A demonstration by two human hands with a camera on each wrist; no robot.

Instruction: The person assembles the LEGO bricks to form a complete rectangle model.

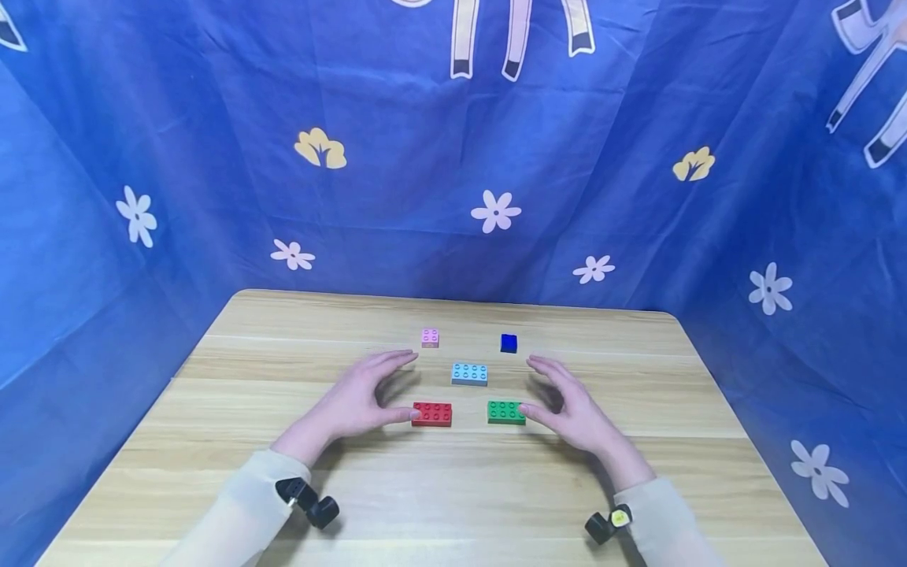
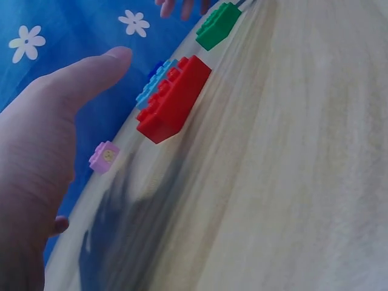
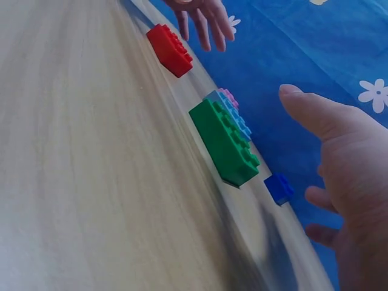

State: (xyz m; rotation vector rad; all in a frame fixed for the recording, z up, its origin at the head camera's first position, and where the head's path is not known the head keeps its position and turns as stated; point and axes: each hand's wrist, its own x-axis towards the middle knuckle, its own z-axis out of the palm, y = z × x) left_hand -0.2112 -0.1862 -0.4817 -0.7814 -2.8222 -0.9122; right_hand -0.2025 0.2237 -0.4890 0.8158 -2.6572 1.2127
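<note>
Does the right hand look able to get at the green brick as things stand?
Probably yes: the right hand hovers close beside the green brick, holding nothing, and nothing visible stands between them.

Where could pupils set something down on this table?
The table is bare this side of the red brick and green brick, left of the left hand and right of the right hand. It's crowded between the hands, where the light blue brick sits among four others.
</note>
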